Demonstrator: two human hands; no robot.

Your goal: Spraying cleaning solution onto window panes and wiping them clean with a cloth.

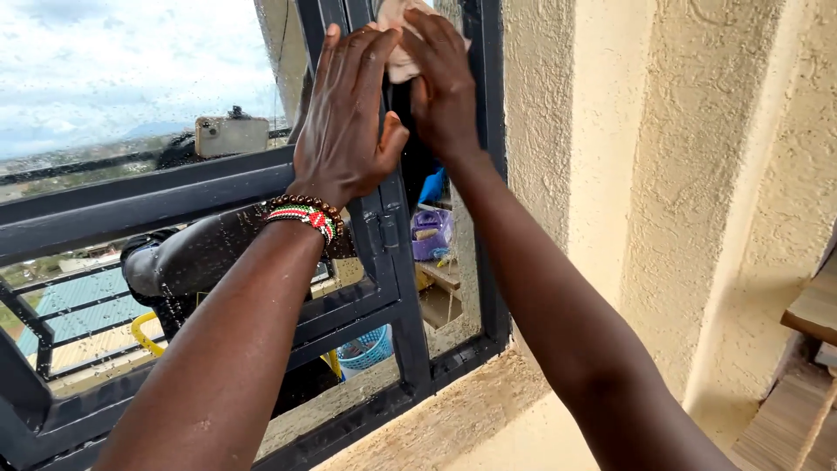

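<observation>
My left hand (344, 118) lies flat with fingers spread against the dark metal window frame (397, 262), a beaded bracelet (305, 214) on its wrist. My right hand (445, 83) presses a pale cloth (397, 61) onto the narrow glass pane (458, 288) near the top of the window. The cloth is mostly hidden under the fingers. The wet glass (105, 78) reflects me, a phone and the sky.
A rough cream plaster wall (663, 192) and sill (471, 419) border the window on the right. Wooden planks (811, 349) lean at the far right. The glass reflects a blue basket (366, 349) and a purple object (432, 234).
</observation>
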